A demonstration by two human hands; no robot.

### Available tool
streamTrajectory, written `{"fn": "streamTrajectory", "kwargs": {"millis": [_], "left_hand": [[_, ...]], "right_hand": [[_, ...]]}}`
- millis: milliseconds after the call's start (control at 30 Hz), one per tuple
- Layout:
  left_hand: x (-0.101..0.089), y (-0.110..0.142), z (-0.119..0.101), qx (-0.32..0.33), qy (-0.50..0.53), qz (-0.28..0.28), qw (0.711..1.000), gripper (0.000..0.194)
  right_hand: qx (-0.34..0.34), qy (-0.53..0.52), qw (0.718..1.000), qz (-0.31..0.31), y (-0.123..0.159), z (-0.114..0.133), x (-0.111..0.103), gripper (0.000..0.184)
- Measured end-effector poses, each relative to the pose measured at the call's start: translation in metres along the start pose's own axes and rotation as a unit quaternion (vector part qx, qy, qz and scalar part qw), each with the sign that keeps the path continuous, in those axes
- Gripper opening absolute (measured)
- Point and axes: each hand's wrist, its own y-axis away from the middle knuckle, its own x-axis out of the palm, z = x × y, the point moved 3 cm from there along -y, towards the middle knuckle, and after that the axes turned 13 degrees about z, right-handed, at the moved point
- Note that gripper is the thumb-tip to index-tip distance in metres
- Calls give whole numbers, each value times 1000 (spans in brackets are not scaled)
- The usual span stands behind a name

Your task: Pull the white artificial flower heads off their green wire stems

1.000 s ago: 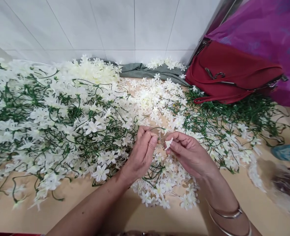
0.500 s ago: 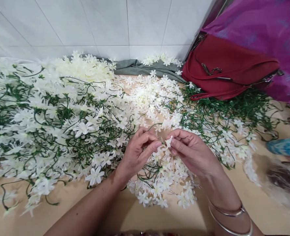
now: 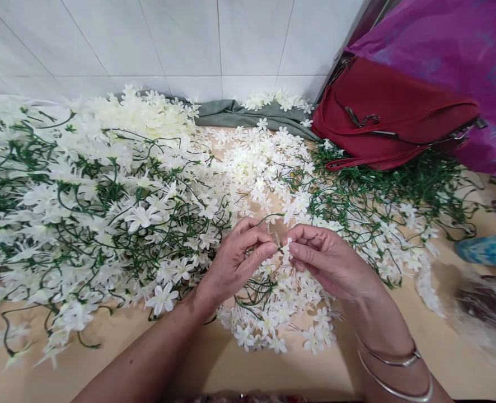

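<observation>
My left hand [image 3: 237,257] pinches the tip of a thin green stem [image 3: 268,219] that arches up between my hands. My right hand [image 3: 327,260], with bangles on its wrist, pinches a small white artificial flower [image 3: 287,246] right against that stem tip. Both hands hover over a heap of loose white flowers [image 3: 277,313] on the tan surface. A big tangle of green stems with white flowers attached [image 3: 84,207] spreads to my left.
A red handbag [image 3: 391,115] leans against purple cloth [image 3: 441,45] at the back right, above a mass of bare green stems [image 3: 399,196]. A grey-green cloth [image 3: 248,115] lies along the white tiled wall. A blue object [image 3: 487,249] sits at the right edge.
My hands have closed the gap, so the white flower now meets the stem tip. The view has shifted slightly; the piles lie as before.
</observation>
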Motion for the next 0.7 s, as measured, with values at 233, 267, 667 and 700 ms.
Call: {"fn": "streamTrajectory", "kwargs": {"millis": [233, 267, 667, 700], "left_hand": [[2, -1, 2, -14, -4, 24, 1000, 26], [2, 0, 3, -16, -2, 26, 1000, 26], [4, 1, 3, -22, 3, 29, 999, 24], [4, 1, 3, -25, -3, 27, 999, 24]], "right_hand": [[19, 31, 999, -2, 1, -3, -3, 32], [20, 32, 999, -2, 1, -3, -4, 32], [31, 63, 997, -10, 1, -4, -7, 31], [30, 67, 997, -12, 1, -5, -7, 32]]}}
